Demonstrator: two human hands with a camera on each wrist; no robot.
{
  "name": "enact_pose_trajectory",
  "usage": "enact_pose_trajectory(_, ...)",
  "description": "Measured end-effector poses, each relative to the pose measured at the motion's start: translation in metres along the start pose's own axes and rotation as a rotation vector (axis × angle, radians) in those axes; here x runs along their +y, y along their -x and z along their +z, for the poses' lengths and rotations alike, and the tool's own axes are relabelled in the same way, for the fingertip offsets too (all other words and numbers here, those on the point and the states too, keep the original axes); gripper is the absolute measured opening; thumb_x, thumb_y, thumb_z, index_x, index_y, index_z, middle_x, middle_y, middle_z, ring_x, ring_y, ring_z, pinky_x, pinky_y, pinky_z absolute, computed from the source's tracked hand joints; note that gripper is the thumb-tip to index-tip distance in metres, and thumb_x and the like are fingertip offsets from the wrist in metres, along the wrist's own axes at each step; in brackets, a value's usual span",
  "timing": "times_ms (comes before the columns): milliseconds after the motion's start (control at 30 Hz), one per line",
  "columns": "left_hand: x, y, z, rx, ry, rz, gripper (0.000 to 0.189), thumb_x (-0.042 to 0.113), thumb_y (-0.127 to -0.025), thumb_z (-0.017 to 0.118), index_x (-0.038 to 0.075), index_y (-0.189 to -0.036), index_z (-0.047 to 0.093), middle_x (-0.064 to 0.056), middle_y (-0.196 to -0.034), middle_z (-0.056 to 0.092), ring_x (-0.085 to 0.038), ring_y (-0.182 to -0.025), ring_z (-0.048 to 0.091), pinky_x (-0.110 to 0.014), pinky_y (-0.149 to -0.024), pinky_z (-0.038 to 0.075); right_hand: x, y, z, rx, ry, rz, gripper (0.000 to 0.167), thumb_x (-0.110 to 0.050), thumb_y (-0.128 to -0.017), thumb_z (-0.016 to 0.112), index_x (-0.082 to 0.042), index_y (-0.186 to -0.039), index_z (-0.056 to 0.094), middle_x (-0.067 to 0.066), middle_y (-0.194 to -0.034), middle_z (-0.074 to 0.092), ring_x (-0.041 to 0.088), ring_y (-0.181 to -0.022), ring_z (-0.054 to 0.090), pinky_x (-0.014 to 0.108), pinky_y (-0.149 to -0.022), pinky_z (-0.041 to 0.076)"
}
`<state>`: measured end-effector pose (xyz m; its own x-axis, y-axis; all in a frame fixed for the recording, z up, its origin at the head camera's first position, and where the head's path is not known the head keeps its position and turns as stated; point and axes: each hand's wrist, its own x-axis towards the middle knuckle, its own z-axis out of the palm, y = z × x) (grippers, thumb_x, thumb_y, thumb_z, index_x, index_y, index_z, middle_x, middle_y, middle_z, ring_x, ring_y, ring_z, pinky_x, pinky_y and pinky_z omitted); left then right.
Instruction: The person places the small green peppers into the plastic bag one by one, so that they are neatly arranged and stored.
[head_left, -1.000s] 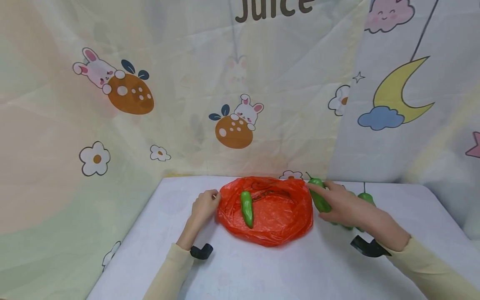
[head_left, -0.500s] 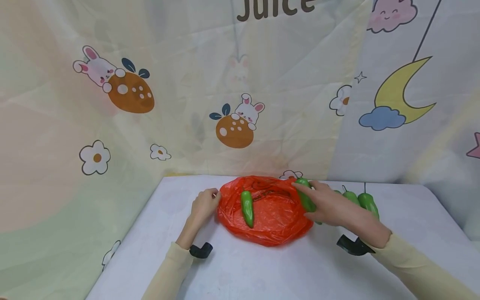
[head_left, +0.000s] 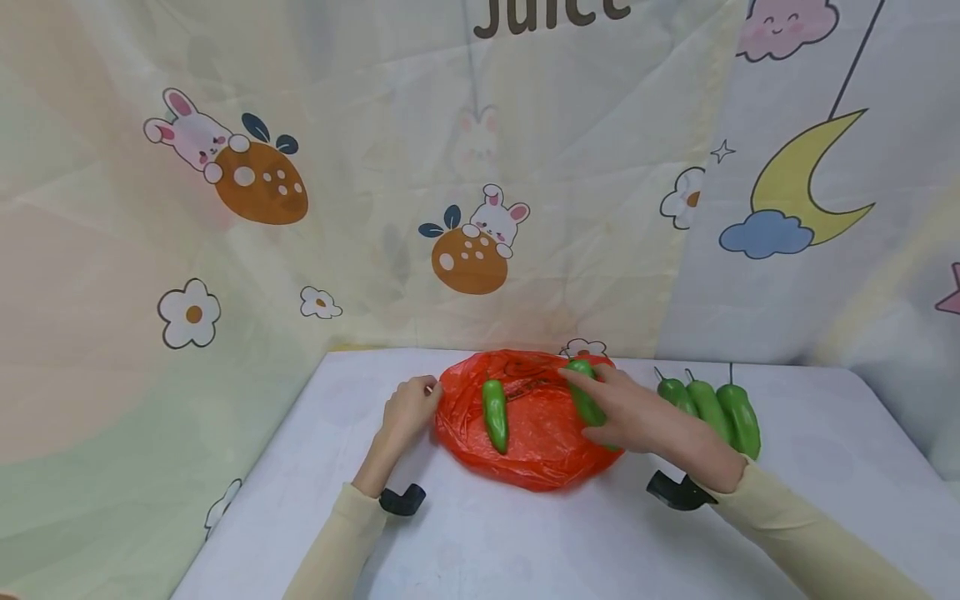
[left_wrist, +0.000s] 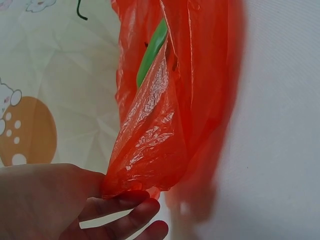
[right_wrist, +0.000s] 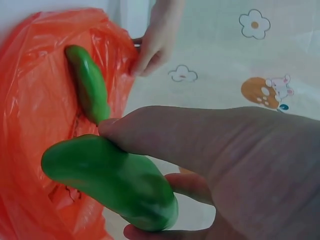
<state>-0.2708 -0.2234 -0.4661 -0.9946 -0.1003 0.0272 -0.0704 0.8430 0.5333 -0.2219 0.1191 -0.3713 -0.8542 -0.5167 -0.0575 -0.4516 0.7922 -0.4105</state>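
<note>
A red plastic bag (head_left: 536, 433) lies spread open on the table, and one green pepper (head_left: 495, 416) rests inside its left part. My left hand (head_left: 408, 414) pinches the bag's left rim between thumb and fingers; the left wrist view shows the film (left_wrist: 145, 155) drawn up into that pinch. Over the right side of the bag, my right hand (head_left: 633, 411) holds a second green pepper (right_wrist: 110, 175) between thumb and fingers. In the right wrist view this pepper overlaps the bag's opening.
Several more green peppers (head_left: 707, 408) lie side by side on the white table (head_left: 480, 542), right of the bag, stems pointing to the back. A printed cloth (head_left: 360, 167) with bunnies, flowers and a moon hangs behind the table's far edge.
My right hand has carried its green pepper leftward, from beside the bag to over its right part, uncovering the peppers on the right. The left hand has stayed at the bag's rim.
</note>
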Motion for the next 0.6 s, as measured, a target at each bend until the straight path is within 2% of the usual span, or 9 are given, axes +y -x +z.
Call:
enact_pose_trajectory(167, 0.000, 0.000, -0.001, -0.002, 0.001, -0.004, 0.027, 0.026, -0.101, 0.053, 0.007, -0.102, 0.073, -0.004, -0.076, 0.066, -0.016, -0.063, 0.056, -0.025, -0.053, 0.045, -0.003, -0.008, 0.007, -0.014, -0.004, 0.019, 0.080, -0.017, -0.082, 0.078, -0.019, -0.153, 0.040, 0.028, -0.149, 0.039, 0.042, -0.125, 0.050, 0.049, -0.078, 0.058)
enact_pose_trajectory(400, 0.001, 0.001, -0.002, -0.009, 0.020, -0.011, 0.027, 0.025, -0.100, 0.054, 0.005, -0.106, 0.072, -0.005, -0.079, 0.067, -0.017, -0.064, 0.057, -0.026, -0.054, 0.047, -0.008, -0.019, 0.014, -0.036, -0.021, 0.037, 0.080, -0.019, -0.083, 0.078, -0.019, -0.153, 0.040, 0.025, -0.148, 0.042, 0.038, -0.123, 0.052, 0.050, -0.081, 0.057)
enact_pose_trajectory(600, 0.000, 0.001, -0.001, -0.003, 0.016, -0.010, 0.028, 0.026, -0.101, 0.054, 0.006, -0.106, 0.073, -0.005, -0.081, 0.068, -0.017, -0.065, 0.057, -0.025, -0.055, 0.047, -0.013, -0.028, 0.019, -0.071, -0.052, 0.071, 0.082, -0.023, -0.082, 0.080, -0.023, -0.154, 0.039, 0.022, -0.147, 0.043, 0.033, -0.120, 0.052, 0.047, -0.080, 0.058)
